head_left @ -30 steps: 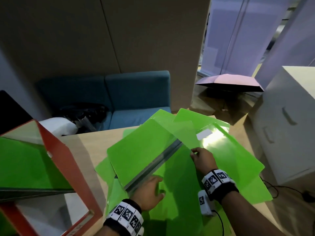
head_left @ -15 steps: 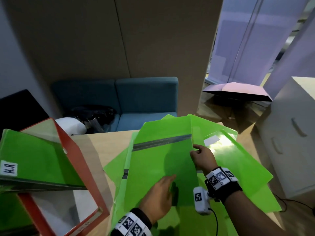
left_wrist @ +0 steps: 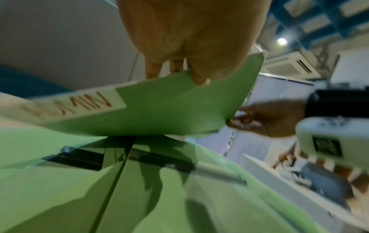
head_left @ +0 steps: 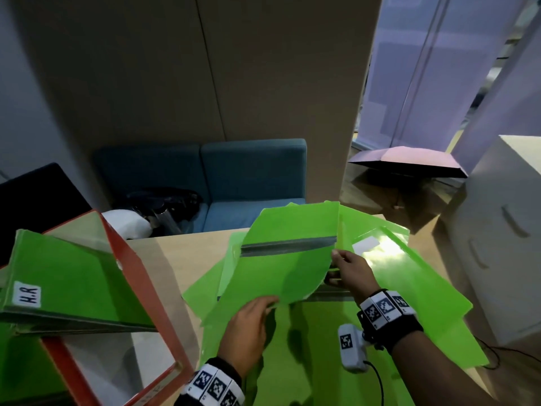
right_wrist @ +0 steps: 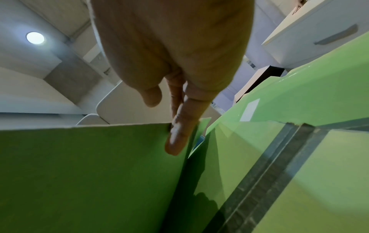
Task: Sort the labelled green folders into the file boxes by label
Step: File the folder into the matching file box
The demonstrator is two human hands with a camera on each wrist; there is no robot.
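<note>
In the head view, a lifted green folder point(head_left: 281, 259) is pinched at its near edge by the left hand point(head_left: 248, 326) and at its right edge by the right hand point(head_left: 349, 271), above the folder pile point(head_left: 409, 288), right of the red file box point(head_left: 137, 276).

In the left wrist view, a blurred label point(left_wrist: 79, 104) is seen on it.

In the right wrist view, its corner is gripped by fingertips point(right_wrist: 175, 141).
</note>
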